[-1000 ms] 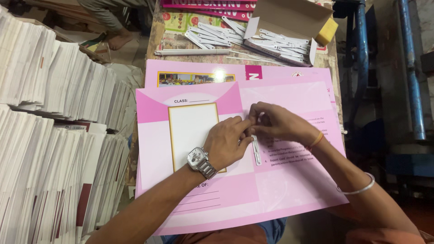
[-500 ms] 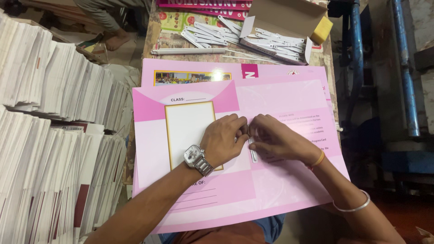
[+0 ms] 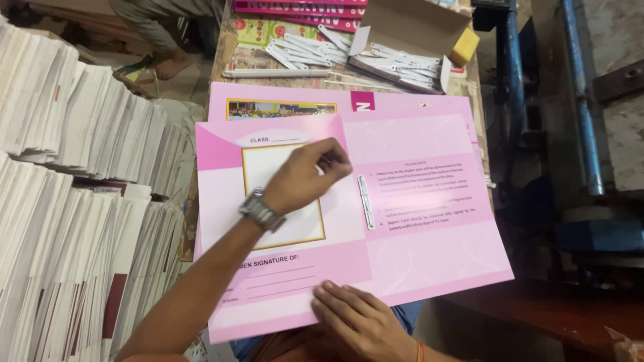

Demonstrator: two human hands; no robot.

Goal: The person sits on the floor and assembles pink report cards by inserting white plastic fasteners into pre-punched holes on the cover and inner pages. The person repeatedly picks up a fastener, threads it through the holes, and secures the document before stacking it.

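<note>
**Inspector:** On the bench, directly below the camera: note a pink folder [image 3: 416, 255] opened flat, resting on a second pink folder [image 3: 402, 107]. Report progress.

**Assistant:** Judged well along. Find a white fastener strip [image 3: 365, 201] already seated upright beside the centre fold, on the right panel. Cannot confirm whether fully clinched, since its prongs are too small to make out. Left undone, apparently: closing the folder and setting it aside.

**Inspector:** Give the state of the left hand [image 3: 305, 177].

**Assistant:** Raised over the left panel, above the white framed box. Fingers curled, tips pinched loosely together. Cannot tell whether anything sits in the pinch. Wearing a wristwatch [image 3: 261, 213].

**Inspector:** And the right hand [image 3: 355, 318]?

**Assistant:** Laid flat on the folder's near edge, fingers extended and pressing down. Gripping nothing.

**Inspector:** Place the strip relative to both hands.

**Assistant:** Touched by neither. Lies just right of the left fingertips and slightly lower, and well above the right hand, towards the bench's far side.

**Inspector:** List the surroundings.

**Assistant:** Beyond the folders, loose white strips [image 3: 295, 50] beside an open cardboard box [image 3: 409, 60] holding more, plus a yellow block [image 3: 464, 47]. To the left, tall paper stacks [image 3: 67, 201]. To the right, a blue machine frame [image 3: 580, 100].
</note>
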